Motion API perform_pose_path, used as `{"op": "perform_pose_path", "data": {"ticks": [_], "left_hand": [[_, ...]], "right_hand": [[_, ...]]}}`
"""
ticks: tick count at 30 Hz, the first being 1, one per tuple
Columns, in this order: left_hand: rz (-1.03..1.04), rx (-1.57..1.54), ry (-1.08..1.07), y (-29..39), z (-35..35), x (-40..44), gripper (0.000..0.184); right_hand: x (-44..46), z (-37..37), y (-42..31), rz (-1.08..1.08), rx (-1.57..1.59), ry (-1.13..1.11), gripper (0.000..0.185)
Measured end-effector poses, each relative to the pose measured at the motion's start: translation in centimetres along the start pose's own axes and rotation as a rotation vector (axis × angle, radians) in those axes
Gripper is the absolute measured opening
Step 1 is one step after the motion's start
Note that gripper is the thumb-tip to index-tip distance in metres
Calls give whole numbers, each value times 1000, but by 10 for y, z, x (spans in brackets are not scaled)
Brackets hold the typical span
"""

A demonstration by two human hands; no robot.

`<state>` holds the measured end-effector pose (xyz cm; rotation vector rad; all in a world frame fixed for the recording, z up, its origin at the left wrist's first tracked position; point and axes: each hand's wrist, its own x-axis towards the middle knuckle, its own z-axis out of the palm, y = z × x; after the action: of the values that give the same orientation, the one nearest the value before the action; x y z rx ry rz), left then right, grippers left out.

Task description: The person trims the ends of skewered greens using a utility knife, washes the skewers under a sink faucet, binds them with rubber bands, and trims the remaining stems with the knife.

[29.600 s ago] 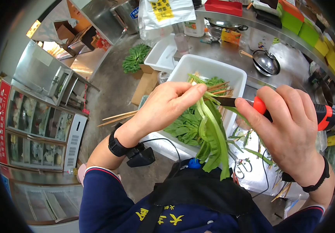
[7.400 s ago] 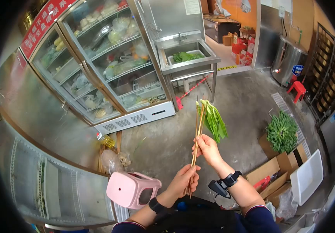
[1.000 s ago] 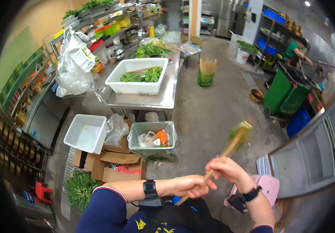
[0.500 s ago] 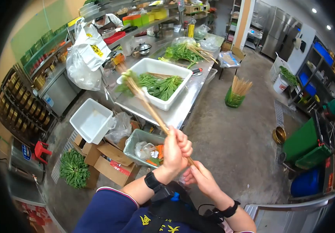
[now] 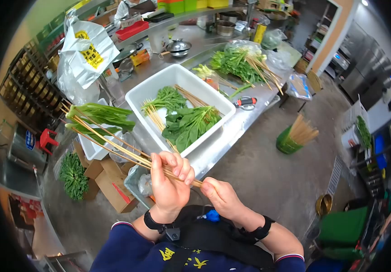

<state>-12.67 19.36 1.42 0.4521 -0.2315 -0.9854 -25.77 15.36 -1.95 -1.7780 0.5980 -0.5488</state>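
A bundle of wooden skewers slants across in front of me, with long green leafy stalks threaded at its far left end. My left hand has its fingers curled round the skewers partway along. At their near end, my right hand pinches the sticks between thumb and fingers. The skewers fan slightly apart toward the greens. Just beyond, a white plastic tub on the steel table holds skewered leafy greens in separate bunches.
Loose greens with skewers lie at the back of the steel table, near red-and-black scissors or a similar tool. A green container of skewers stands on the floor. Cardboard boxes and a bin are below left.
The skewer bundle has swung left and lower, and its sticks now fan apart. My left hand's grip has loosened somewhat. The view has shifted, bringing the tub closer.
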Motion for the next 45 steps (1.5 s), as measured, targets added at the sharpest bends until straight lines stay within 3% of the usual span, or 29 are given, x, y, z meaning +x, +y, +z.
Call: {"op": "perform_pose_path", "data": {"ticks": [3,5,9,11,13,15,18,20,21,23,29,32,34,35,37,39,41,45], "left_hand": [[-3,19,169,-26,14,31,41],[-107,-29,-35,-48,5,51,44],[25,10,48,-82,16,82,51],[138,0,159,-94,31,91,51],[290,-39,230,-100,49,97,48],[374,-64,226,-105,59,101,46],[463,-39,307,-116,69,108,45],[493,-25,346,-123,70,111,45],[512,-21,354,-127,69,112,45],[556,-46,414,-130,68,116,47],[645,-40,307,-117,26,147,45],[662,-150,344,-114,5,164,47],[667,-260,334,-110,-5,175,50],[670,-264,342,-107,-9,180,50],[643,-292,364,-105,-15,187,50],[637,-302,389,-102,-15,192,50],[643,-303,410,-100,-13,199,50],[698,-271,434,-104,-1,206,47]], "right_hand": [[35,-33,21,-45,39,-66,31],[56,-53,39,-89,112,-124,28],[91,-106,65,-178,50,-277,25],[112,-144,71,-330,-100,-429,28],[134,-194,77,-97,-192,-555,35],[162,-242,118,-73,-155,-498,30],[219,-310,158,43,-472,-563,22],[264,-331,221,31,-360,-483,23],[283,-335,226,187,-287,-464,21],[326,-333,264,221,-254,-483,19],[453,-293,314,332,59,-223,20],[508,-266,337,250,-77,-206,17],[538,-248,333,39,-582,-193,16],[549,-240,332,41,-585,-201,16],[561,-224,331,-192,-935,-363,13],[573,-210,343,-125,-952,-456,16],[585,-194,356,-105,-1395,-594,18],[582,-183,352,-29,-1313,-609,21]]}}
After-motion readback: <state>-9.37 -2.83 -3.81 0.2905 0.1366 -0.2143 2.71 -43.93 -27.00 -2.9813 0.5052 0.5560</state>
